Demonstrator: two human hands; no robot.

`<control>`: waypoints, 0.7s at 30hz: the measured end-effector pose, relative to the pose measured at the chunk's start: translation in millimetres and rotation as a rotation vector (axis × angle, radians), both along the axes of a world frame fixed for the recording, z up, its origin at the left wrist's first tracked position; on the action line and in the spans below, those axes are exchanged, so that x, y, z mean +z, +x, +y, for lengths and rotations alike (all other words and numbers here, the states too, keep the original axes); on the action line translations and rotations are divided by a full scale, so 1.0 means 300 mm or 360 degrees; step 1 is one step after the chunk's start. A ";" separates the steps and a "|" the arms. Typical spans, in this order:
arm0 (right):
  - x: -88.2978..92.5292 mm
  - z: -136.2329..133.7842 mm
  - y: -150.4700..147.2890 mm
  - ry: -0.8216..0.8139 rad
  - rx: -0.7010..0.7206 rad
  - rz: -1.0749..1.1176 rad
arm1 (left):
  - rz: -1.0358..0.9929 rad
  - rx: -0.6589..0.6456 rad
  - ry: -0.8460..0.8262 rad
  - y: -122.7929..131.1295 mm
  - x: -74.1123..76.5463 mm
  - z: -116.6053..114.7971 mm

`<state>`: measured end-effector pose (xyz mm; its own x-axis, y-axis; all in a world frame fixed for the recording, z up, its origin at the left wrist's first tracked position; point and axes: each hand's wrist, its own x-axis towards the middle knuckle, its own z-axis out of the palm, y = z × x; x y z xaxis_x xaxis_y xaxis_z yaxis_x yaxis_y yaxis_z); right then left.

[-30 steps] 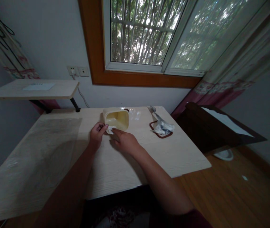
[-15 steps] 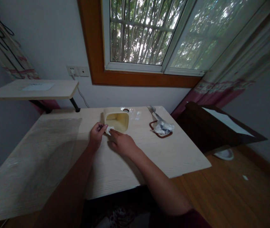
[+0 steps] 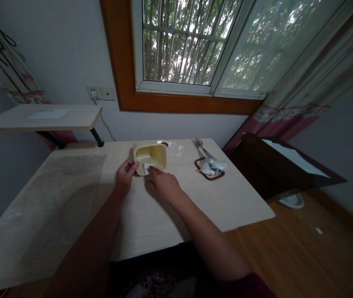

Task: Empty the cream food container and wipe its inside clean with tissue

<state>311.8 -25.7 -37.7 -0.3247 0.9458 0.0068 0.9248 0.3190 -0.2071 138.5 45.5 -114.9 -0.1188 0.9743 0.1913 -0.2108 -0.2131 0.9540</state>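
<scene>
A cream-coloured plastic container [image 3: 160, 155] stands tilted on the table, its open mouth facing me. My left hand [image 3: 125, 176] grips its near left side, thumb on the rim and fingers behind the wall. My right hand [image 3: 164, 182] is closed on a small white tissue [image 3: 147, 167], pressed against the inner near wall of the container by the rim. The fingertips partly cover the tissue.
On the table [image 3: 207, 207], a crumpled clear plastic bag [image 3: 212, 166] lies over a brown rectangular frame [image 3: 199, 162] at the right. A clear sheet [image 3: 61, 203] covers the left part. A raised shelf [image 3: 80, 118] stands at the back left.
The tissue and my right fingers have moved from the container's near left corner rightward along the rim, slightly inside. The container has tipped a little more toward me, with my left hand still on it.
</scene>
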 end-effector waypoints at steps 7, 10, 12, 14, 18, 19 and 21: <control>-0.001 -0.007 -0.014 -0.0011 0.0099 0.0065 | 0.0009 -0.0010 -0.0008 -0.007 0.017 -0.010; -0.001 0.006 0.019 -0.0005 0.0010 0.0006 | -0.0012 0.0003 -0.0033 -0.005 0.022 -0.013; -0.001 0.011 0.030 -0.0006 -0.0035 -0.0015 | -0.0043 0.0010 -0.0037 -0.004 0.019 -0.010; -0.004 0.010 0.021 -0.0008 -0.0023 0.0000 | -0.0071 0.0013 -0.0043 -0.005 0.013 -0.005; -0.010 -0.007 -0.027 0.0016 0.0104 0.0089 | -0.0082 0.0018 -0.0041 -0.014 0.001 0.006; -0.010 -0.011 -0.035 0.0022 0.0124 0.0102 | -0.0078 0.0019 -0.0033 -0.016 -0.001 0.008; -0.009 -0.012 -0.035 0.0025 0.0131 0.0100 | -0.0072 0.0015 -0.0019 -0.020 -0.002 0.008</control>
<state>301.1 -29.2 -40.4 -0.3997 0.9156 0.0443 0.8808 0.3970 -0.2582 132.6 48.0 -115.5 -0.1364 0.9752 0.1741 -0.2518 -0.2041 0.9460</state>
